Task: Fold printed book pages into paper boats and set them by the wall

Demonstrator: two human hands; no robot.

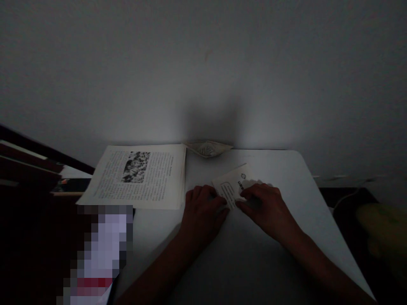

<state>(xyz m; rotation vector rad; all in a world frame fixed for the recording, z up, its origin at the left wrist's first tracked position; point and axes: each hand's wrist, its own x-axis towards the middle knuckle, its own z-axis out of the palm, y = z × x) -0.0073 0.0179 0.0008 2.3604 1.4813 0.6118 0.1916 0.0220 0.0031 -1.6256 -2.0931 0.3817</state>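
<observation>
A small folded piece of printed paper [232,182] lies on the white table, turned at a slant. My left hand [205,207] has its thumb and fingers closed at the paper's lower left edge. On the other side my right hand [263,203] pinches the paper's lower right edge between thumb and forefinger. Dark lettering and a boxed text show on the paper between the hands. Against the wall stands a folded paper boat [206,148], apart from both hands.
A stack of printed sheets [152,186] with a dark picture lies at the table's left. The wall [203,63] borders the white table [286,169] at the back. A blurred yellowish thing [381,228] is beyond the right edge, and a pixelated patch [104,241] covers the lower left.
</observation>
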